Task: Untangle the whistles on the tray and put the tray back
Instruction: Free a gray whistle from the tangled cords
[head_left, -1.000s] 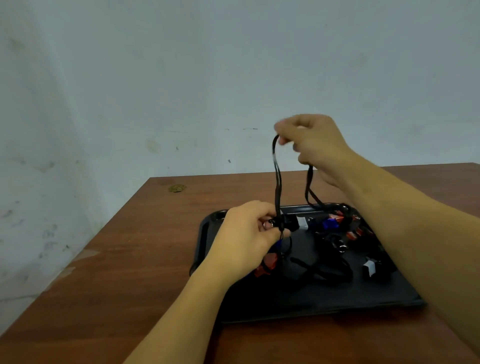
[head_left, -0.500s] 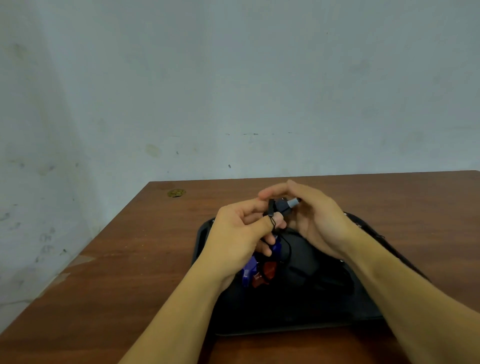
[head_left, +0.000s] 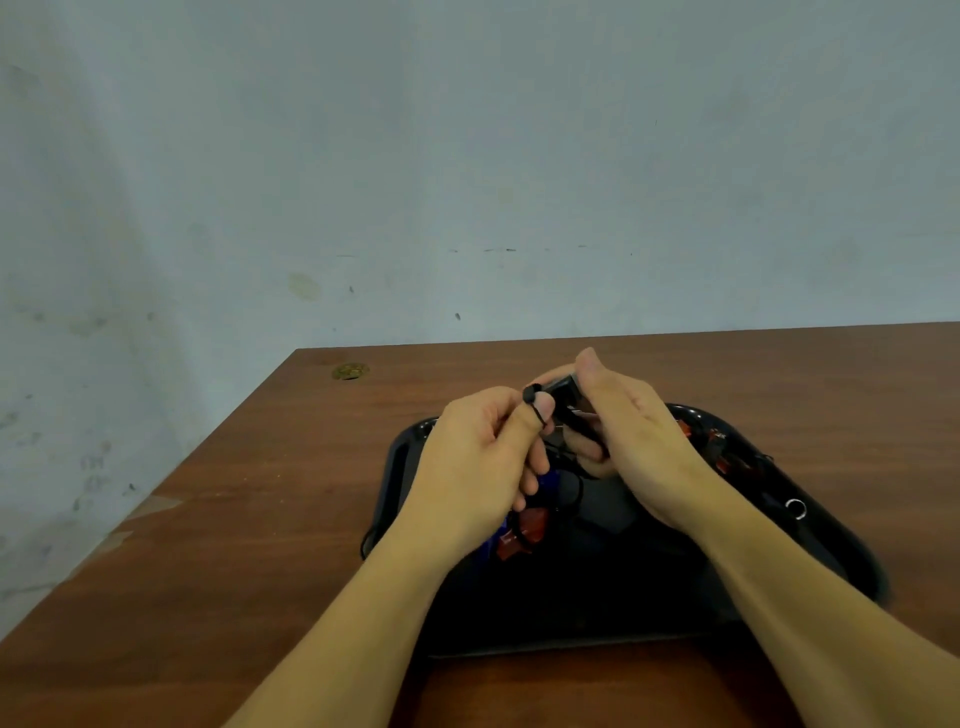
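in the head view, both hands are raised together just above the far half of a black tray (head_left: 397, 467) that sits on a brown wooden table (head_left: 234, 519). the left hand (head_left: 478, 467) is curled, its thumb and fingers pinching a thin black cord (head_left: 535, 410) that loops over the thumb tip. the right hand (head_left: 628, 441) is curled too, its fingers gripping a small black whistle (head_left: 563, 389) at the top of the pair, with the cord running between the two hands. so both hands are grasping, the left the cord and the right the whistle body, and they are nearly touching. below them, hanging or lying over the tray, are a red whistle (head_left: 524, 527) and a blue whistle (head_left: 545, 480), partly hidden by the left hand, with more black cord around them. further red pieces (head_left: 727, 457) and a small metal ring (head_left: 795, 506) lie along the tray's right side, half behind the right forearm. judging by this, the untangling is under way and not finished: one black whistle is being worked loose, the red and blue ones by the left hand look bunched in cord, and how knotted the right-side group is cannot be told. putting the tray back is not yet begun, as it rests in front of the person with its contents on it.
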